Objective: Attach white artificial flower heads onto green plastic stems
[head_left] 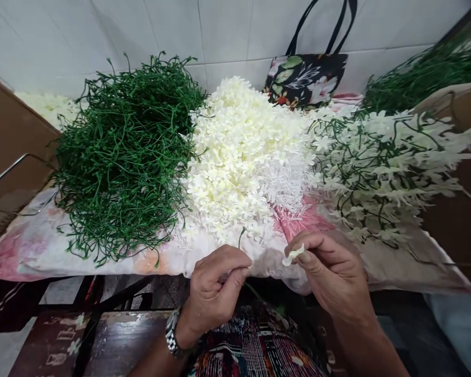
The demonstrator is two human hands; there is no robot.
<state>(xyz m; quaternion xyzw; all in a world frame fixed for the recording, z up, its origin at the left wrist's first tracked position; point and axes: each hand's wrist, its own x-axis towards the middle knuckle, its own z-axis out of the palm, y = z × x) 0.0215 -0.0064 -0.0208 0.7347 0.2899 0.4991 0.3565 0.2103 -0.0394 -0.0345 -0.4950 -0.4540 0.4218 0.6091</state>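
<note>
My left hand (220,285), wearing a metal watch (172,332), pinches thumb against forefinger. A thin green plastic stem (241,238) sticks up behind those fingers, and a bit of green shows below them; the grip point itself is mostly hidden. To the right, my right hand (333,272) holds a small cream artificial flower (293,255) between thumb and fingers. The flower and the stem are apart. Both hands are over the front edge of the cloth-covered table (160,261). Beyond them lies a heap of loose cream flowers (235,152).
A pile of green stems (129,157) fills the left of the table. Stems with white flowers (388,167) lie at right. White thin pieces (286,183) lie between. A floral bag (306,78) leans on the tiled wall (227,31). Cardboard (15,141) flanks the left side.
</note>
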